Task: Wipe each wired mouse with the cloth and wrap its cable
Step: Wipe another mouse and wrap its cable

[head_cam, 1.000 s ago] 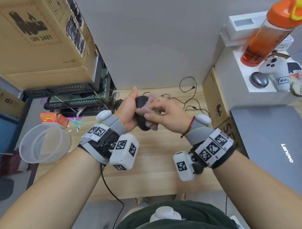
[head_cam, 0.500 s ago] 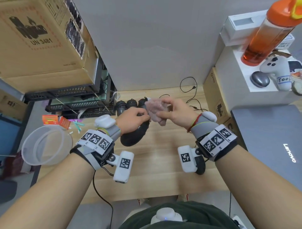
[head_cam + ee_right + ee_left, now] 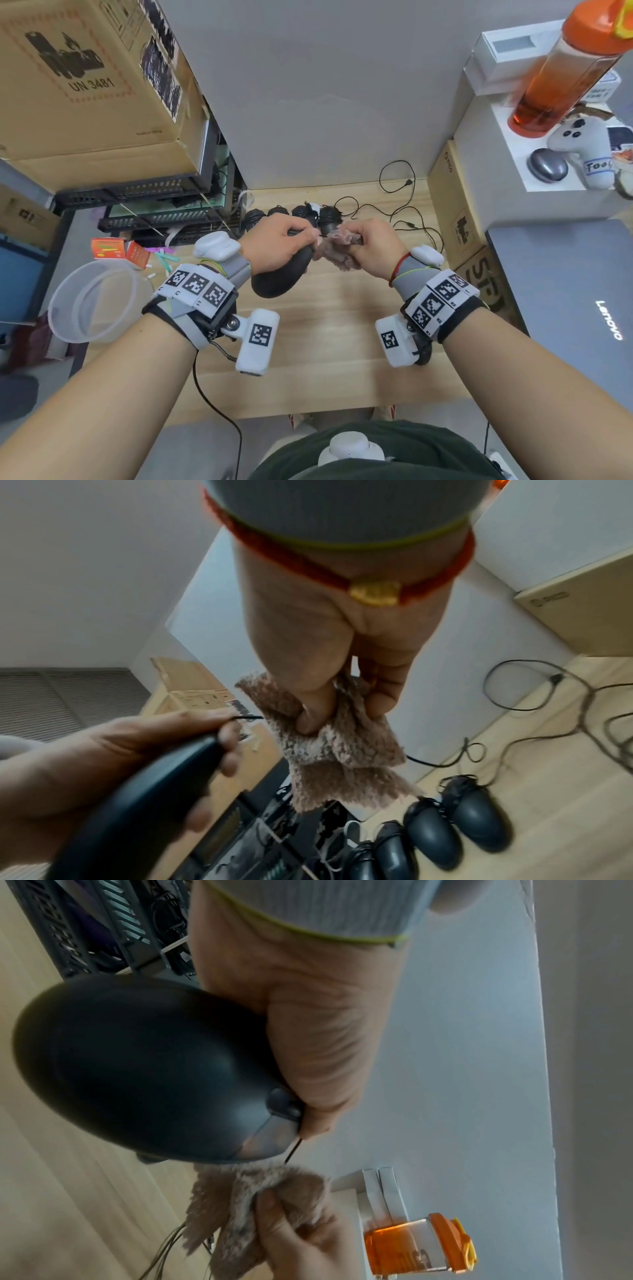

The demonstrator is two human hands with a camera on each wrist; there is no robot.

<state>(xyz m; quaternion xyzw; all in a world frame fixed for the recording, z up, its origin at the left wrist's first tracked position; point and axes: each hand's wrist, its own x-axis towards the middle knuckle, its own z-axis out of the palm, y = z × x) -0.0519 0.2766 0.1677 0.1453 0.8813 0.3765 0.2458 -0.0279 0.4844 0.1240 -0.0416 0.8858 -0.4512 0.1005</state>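
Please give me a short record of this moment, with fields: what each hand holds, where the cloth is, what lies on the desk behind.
left hand: grips the black mouse, lifted off the desk
right hand: pinches the bunched cloth
cloth position: at the front end of the mouse, around its cable
desk behind: four mice with wrapped cables in a row, loose cable beside them
right side: closed laptop, orange bottle
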